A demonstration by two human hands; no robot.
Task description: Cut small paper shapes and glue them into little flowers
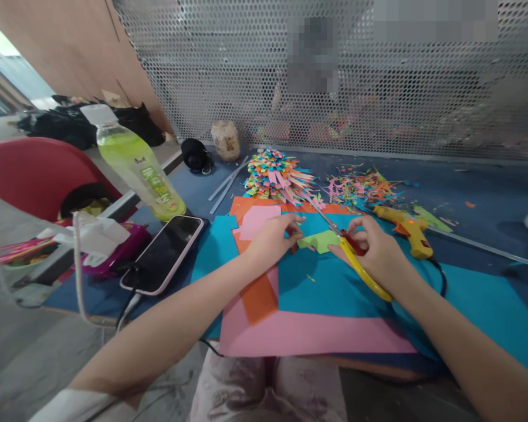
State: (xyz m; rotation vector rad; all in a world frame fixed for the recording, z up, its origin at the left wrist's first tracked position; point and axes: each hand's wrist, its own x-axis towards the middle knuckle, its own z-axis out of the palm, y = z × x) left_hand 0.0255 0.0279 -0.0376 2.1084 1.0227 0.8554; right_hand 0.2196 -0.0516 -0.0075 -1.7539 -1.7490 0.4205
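My right hand [378, 252] grips yellow-handled scissors [356, 261], their blades pointing up and left toward a small green paper piece [319, 240]. My left hand [275, 237] pinches the left edge of that green piece, fingers closed on it. Both hands hover over stacked sheets of teal [334, 287], pink [308, 334] and orange [257, 296] paper on the blue table. A mound of folded multicoloured paper strips [275, 173] lies just beyond the hands.
A phone [162, 253] on a cable lies left, beside a green drink bottle [136, 161]. A yellow glue gun [407, 228] rests right of my right hand. Paper scraps [363, 186] litter the back. A perforated metal screen [334, 88] walls the rear. A red chair [30, 173] stands left.
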